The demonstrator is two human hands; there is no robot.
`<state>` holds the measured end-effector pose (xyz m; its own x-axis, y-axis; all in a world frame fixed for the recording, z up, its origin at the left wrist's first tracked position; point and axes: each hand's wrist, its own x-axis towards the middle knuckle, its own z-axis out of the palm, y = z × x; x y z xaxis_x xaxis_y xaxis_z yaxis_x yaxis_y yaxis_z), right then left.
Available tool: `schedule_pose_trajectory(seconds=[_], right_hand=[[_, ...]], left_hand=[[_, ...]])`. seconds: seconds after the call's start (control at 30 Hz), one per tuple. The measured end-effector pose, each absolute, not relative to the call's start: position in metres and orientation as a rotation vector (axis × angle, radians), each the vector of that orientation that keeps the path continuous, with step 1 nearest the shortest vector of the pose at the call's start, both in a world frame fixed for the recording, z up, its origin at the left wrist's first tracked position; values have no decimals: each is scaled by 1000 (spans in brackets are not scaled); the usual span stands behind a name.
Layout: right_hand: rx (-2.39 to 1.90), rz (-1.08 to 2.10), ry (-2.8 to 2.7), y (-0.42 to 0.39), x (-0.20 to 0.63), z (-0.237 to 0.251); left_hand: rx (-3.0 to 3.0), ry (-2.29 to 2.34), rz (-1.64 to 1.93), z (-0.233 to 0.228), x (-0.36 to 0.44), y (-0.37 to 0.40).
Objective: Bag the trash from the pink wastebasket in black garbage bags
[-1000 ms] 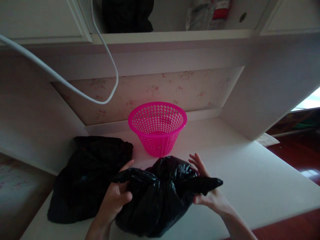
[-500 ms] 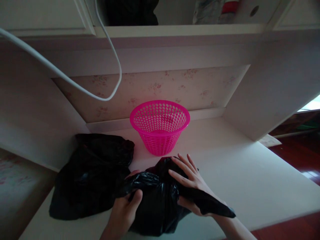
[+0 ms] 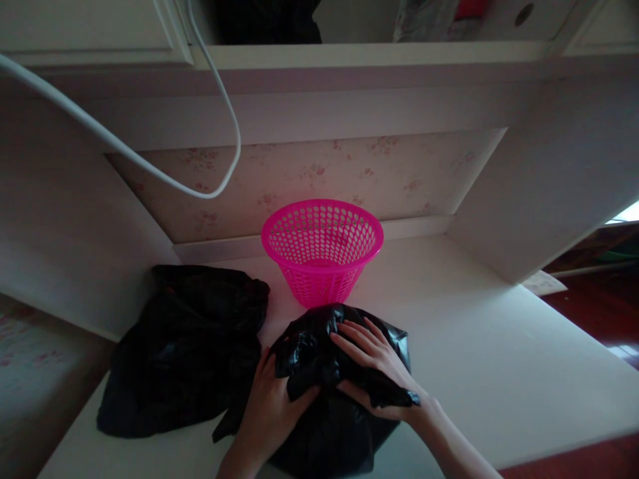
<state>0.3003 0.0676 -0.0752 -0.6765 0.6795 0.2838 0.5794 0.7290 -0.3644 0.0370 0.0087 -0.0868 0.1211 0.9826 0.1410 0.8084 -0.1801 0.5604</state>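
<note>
A filled black plastic bag [image 3: 329, 436] rests on the white desk in front of me, its loose top bunched and shiny. My left hand [image 3: 274, 399] grips its left side, thumb over the bunched plastic and fingers along the far side. Across the top lies my right hand [image 3: 377, 362], fingers stretched forward and thumb lower down, with a loose flap of the bag caught between them. Just beyond the bag stands a pink perforated plastic basket [image 3: 322, 269], upright; the bag hides its foot. Left of my hands, a second black plastic bag [image 3: 194, 352] lies slumped.
The white desk [image 3: 489, 346] runs off to the right, between side panels. A white cable [image 3: 134, 158] loops down at upper left. Overhead, a shelf [image 3: 369, 56] holds dark and grey items. Floral wallpaper [image 3: 314, 176] covers the back.
The bag's top has spread and risen toward the basket, its far right corner now showing. My left hand has moved right and forward onto it; the flap under my right hand looks shorter.
</note>
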Motion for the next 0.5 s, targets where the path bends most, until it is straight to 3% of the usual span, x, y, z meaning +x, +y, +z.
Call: schedule_pose_trajectory(seconds=[0.5], right_hand=[[-950,358,-2457,67,300,-67]], left_hand=[[2061,1670,716,-87,42,15]])
